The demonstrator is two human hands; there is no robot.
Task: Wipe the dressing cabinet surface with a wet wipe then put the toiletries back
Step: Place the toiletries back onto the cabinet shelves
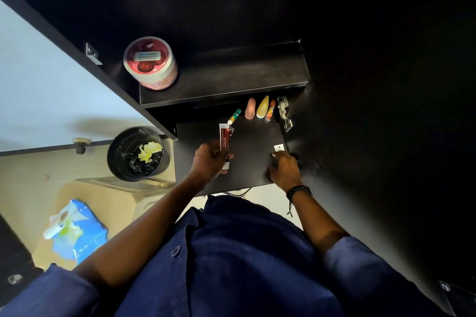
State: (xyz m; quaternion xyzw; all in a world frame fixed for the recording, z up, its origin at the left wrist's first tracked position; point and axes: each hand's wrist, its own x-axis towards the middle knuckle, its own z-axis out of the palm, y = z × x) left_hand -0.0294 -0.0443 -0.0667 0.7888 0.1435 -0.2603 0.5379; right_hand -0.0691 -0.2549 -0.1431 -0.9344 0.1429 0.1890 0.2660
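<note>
In the head view, the left hand point(211, 159) gripped a red tube point(224, 139) above the black cabinet surface point(252, 154). The right hand point(284, 168) rested at the surface's right side, its grip unclear. Small toiletries point(262, 110) lined the far edge.

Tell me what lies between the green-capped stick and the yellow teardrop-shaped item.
In the head view, one peach-pink rounded item lies between the green-capped stick and the yellow teardrop-shaped item.

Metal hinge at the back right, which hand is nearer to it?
Right. The right hand is in front of the hinge; the left hand, holding the red tube, is farther to its left.
</note>
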